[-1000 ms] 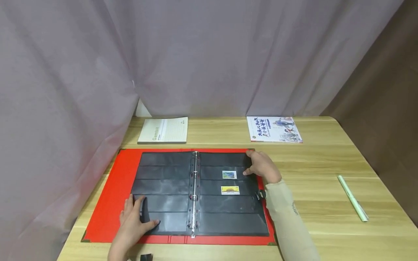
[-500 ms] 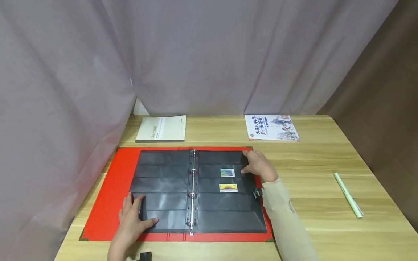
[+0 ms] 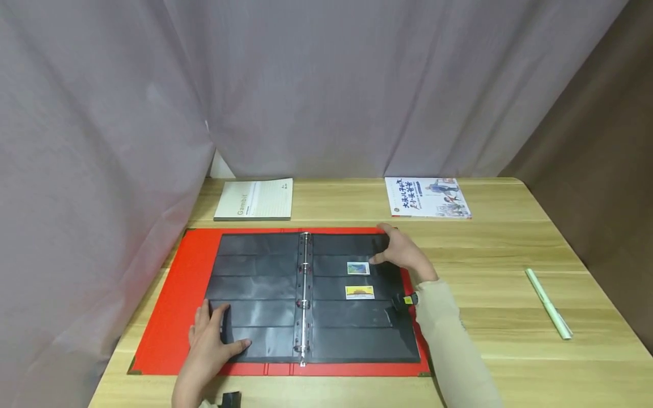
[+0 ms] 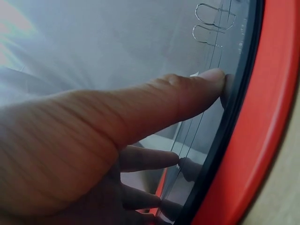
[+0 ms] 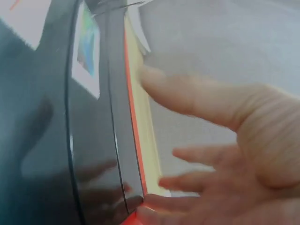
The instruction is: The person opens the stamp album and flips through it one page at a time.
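Left hand (image 3: pixel 209 340) flat, fingers straight, pressing stamp album (image 3: pixel 163 294) at 7 o'clock; right hand (image 3: pixel 403 255) relaxed, fingers spread at 2 o'clock page corner.

A big red ring binder album (image 3: pixel 173 294) lies open and flat on the table. Its black plastic pocket pages (image 3: pixel 265 283) spread left and right of shiny metal rings (image 3: pixel 305 294). Two small stamps sit in right-page pockets: a blue-green stamp (image 3: pixel 358 268) above a yellow stamp (image 3: pixel 359 292).

Curtained desk (image 3: pixel 490 255) booth with books (image 3: pixel 427 198)
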Action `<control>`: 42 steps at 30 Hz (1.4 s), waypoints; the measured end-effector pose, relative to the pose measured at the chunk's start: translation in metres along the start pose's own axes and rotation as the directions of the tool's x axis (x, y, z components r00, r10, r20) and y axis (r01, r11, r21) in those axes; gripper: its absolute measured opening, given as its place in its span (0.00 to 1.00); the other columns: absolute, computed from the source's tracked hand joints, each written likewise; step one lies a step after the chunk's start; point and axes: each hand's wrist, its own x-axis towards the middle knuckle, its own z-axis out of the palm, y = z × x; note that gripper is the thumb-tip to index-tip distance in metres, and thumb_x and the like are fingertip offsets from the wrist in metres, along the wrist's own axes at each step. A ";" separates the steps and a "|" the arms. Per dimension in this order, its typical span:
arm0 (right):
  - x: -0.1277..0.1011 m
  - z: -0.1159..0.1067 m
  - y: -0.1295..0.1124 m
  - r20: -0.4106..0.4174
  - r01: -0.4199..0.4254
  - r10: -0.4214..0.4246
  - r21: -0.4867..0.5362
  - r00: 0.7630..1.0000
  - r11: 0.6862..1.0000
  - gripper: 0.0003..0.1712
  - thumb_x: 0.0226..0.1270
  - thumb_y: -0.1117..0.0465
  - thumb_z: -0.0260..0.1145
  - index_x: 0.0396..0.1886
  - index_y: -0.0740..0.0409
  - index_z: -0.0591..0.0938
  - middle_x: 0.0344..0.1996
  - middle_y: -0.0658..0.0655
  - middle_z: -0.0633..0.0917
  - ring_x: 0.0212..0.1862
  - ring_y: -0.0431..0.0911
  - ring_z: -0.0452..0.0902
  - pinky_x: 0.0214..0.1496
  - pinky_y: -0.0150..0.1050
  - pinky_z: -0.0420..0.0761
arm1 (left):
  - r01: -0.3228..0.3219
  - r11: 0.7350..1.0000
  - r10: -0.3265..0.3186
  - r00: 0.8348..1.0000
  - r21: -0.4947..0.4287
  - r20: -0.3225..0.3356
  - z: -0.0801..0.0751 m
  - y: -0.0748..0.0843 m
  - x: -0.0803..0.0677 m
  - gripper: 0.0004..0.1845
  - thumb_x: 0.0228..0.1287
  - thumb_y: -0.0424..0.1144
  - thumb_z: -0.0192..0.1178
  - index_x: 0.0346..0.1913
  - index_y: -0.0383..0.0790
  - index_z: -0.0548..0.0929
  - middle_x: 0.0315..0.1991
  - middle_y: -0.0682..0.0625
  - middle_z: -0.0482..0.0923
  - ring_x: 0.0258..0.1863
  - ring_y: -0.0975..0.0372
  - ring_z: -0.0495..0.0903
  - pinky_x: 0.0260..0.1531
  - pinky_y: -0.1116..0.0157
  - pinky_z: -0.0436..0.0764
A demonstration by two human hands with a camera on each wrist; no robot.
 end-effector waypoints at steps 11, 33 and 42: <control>0.002 -0.011 0.001 -0.128 -0.059 0.092 0.240 0.987 0.969 0.44 0.56 0.70 0.74 0.72 0.71 0.66 0.69 0.73 0.68 0.69 0.66 0.63 0.71 0.60 0.62 | -0.007 1.000 0.007 1.000 -0.007 -0.003 -0.002 0.000 -0.001 0.50 0.48 0.38 0.80 0.71 0.26 0.63 0.76 0.21 0.34 0.74 0.28 0.34 0.68 0.31 0.35; -0.009 -0.014 0.008 -0.095 -0.129 0.150 0.197 0.984 0.972 0.34 0.58 0.77 0.61 0.66 0.82 0.64 0.31 0.58 0.76 0.26 0.42 0.71 0.27 0.34 0.75 | -0.036 0.999 0.037 0.999 0.038 -0.020 -0.002 0.003 0.003 0.50 0.49 0.39 0.80 0.71 0.26 0.62 0.75 0.21 0.37 0.74 0.28 0.35 0.67 0.30 0.38; -0.034 -0.018 0.015 0.108 -0.133 0.105 0.298 0.989 0.945 0.35 0.63 0.75 0.56 0.69 0.80 0.58 0.32 0.60 0.78 0.29 0.46 0.77 0.29 0.40 0.82 | -0.037 0.999 0.038 0.999 0.039 -0.019 0.000 0.000 0.000 0.50 0.48 0.38 0.80 0.70 0.25 0.63 0.75 0.20 0.37 0.73 0.28 0.36 0.67 0.30 0.39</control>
